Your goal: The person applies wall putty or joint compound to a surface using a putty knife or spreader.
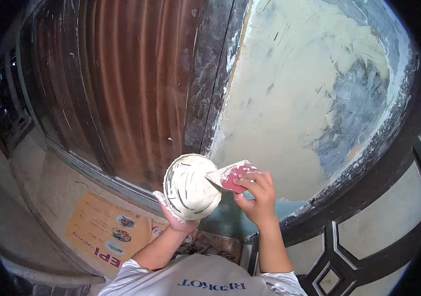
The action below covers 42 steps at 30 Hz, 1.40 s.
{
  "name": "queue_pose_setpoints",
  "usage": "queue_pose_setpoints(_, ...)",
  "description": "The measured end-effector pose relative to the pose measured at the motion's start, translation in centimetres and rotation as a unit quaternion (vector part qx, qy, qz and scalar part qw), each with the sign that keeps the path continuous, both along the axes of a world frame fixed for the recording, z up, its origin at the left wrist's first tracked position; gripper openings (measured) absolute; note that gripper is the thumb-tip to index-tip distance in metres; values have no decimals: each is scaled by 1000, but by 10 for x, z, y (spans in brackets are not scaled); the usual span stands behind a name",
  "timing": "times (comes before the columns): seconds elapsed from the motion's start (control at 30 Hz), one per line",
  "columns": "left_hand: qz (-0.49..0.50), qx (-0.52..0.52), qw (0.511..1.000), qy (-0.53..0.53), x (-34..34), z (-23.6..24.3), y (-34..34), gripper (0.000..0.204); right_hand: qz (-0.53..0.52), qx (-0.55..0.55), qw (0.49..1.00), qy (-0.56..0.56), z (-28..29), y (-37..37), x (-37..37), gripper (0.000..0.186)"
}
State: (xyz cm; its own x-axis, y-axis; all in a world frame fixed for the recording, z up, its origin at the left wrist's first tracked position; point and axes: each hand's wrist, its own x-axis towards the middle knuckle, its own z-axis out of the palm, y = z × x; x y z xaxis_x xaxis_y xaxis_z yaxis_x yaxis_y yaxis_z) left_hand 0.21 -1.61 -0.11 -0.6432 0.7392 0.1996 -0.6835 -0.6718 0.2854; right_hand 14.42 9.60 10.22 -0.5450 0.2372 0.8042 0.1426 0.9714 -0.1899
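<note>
My left hand (180, 223) is wrapped under a round container of putty (192, 187), its thumb smeared with white at the left rim. Creamy filler with dark streaks covers the container's top. Between the fingers and thumb of my right hand (259, 195) is a red scraper (235, 178), its surface coated with filler. The scraper's filler-covered edge reaches over the container's right side and appears to touch the putty. Beyond both hands stands a wall panel (279, 98) spread with pale putty, with a bare grey-blue patch (353, 108) toward its right.
A dark door frame (205, 74) with reddish-brown curtain (136, 74) behind glass adjoins the panel's left. Dark wood trim with pale panels (383, 217) curves along the right. An orange printed sheet (97, 222) lies on the floor at lower left.
</note>
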Motion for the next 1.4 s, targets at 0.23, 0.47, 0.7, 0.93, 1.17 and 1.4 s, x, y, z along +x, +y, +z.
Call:
queue_pose_setpoints(0.23,-71,-17,997,-29,-8,-7,-3,87,-7,37,999,1,-11,-4,-13,31)
queue_pose_setpoints(0.47,-126,-52,991,-12,-19,-15,2,89,-38,44,998,20,-21,-7,-22,30)
queue_pose_setpoints(0.7,-258,-29,965,-35,-29,-12,10,87,-47,-74,992,88,-36,2,-15,27)
queue_pose_setpoints(0.93,-312,-22,949,-47,-30,-20,21,83,6,-355,910,213,-68,10,16,14)
queue_pose_setpoints(1.17,-356,10,924,-140,-19,-22,30,81,1,-391,887,246,-80,17,43,11)
queue_pose_setpoints(1.4,-343,-25,938,-43,-1,-11,34,81,10,-397,881,258,-80,28,62,10)
